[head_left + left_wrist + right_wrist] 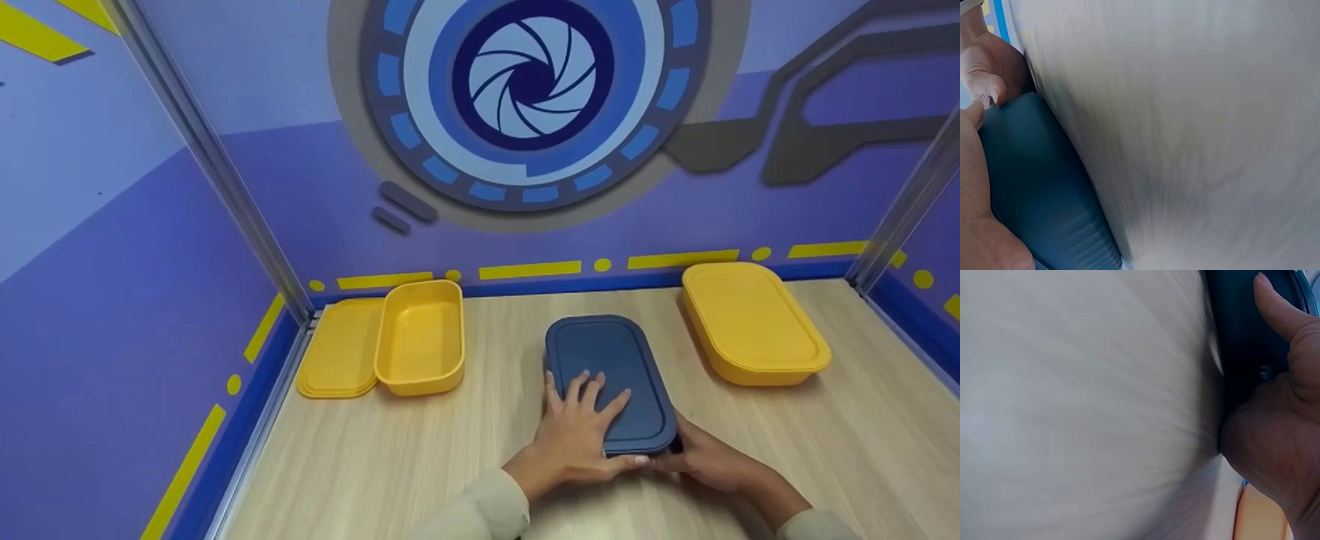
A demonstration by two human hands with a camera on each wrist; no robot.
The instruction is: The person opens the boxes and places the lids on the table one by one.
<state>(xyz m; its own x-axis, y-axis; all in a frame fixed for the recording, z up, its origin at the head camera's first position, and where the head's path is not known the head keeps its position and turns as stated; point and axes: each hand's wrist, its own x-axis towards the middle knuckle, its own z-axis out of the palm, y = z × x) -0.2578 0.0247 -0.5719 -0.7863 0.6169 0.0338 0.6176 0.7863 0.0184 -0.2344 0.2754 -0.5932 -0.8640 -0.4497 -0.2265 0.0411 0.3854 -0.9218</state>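
A dark blue lunch box (619, 375) with its lid on sits on the table, near side toward me. My left hand (574, 439) lies across the lid with fingers spread, the thumb reaching along the near edge. At the near right corner my right hand (709, 454) grips the box, its thumb on the near side and its other fingers hidden behind the right side. In the left wrist view the box (1044, 185) shows its ribbed side wall, and both thumbs meet at its end. The right wrist view shows my right thumb lying against the dark box (1247, 332).
To the left, an open yellow box (420, 341) stands beside a yellow lid (337, 352) lying on the wooden table (360, 465). A lidded yellow box (757, 322) is at the back right. Purple walls (292, 202) enclose the back and sides.
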